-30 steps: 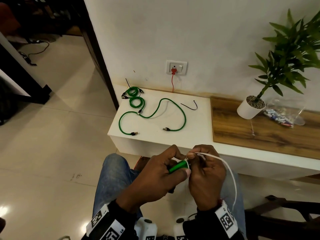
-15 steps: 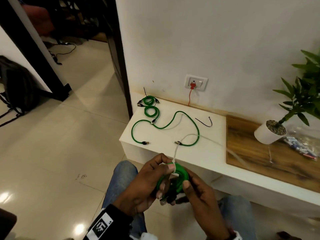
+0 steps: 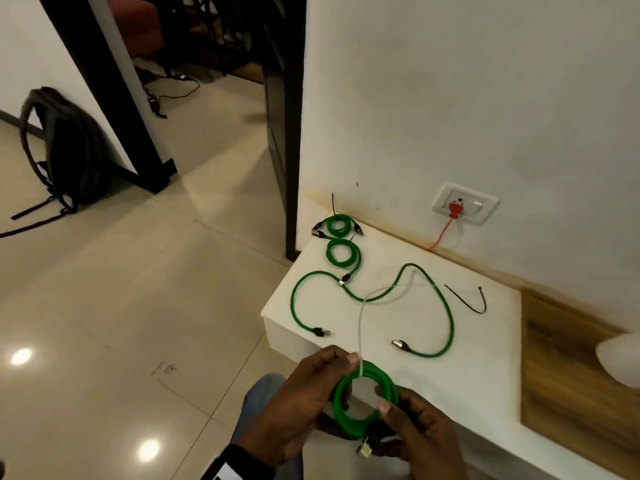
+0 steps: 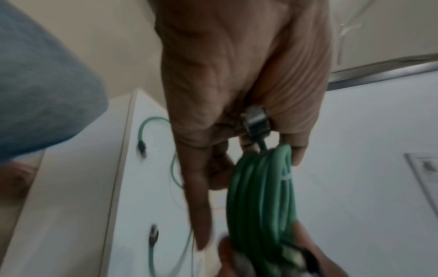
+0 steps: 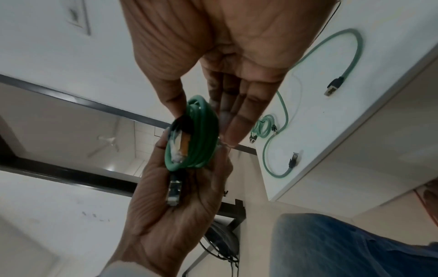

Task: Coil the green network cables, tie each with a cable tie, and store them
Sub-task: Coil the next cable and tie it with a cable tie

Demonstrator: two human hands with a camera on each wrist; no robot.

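Both hands grip the green coil (image 3: 363, 396), left hand (image 3: 304, 396) pinching where the white cable tie (image 3: 360, 341) crosses, its tail pointing up-away, probably cinched; right hand (image 3: 419, 434) nearer the plugs.

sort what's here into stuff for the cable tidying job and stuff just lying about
For the job:
- held coil, gripped by left hand and right hand
- white cable tie
- loose green cable
- two coiled cables
- black cable tie

Lying about:
- backpack
- wall socket
- red wire
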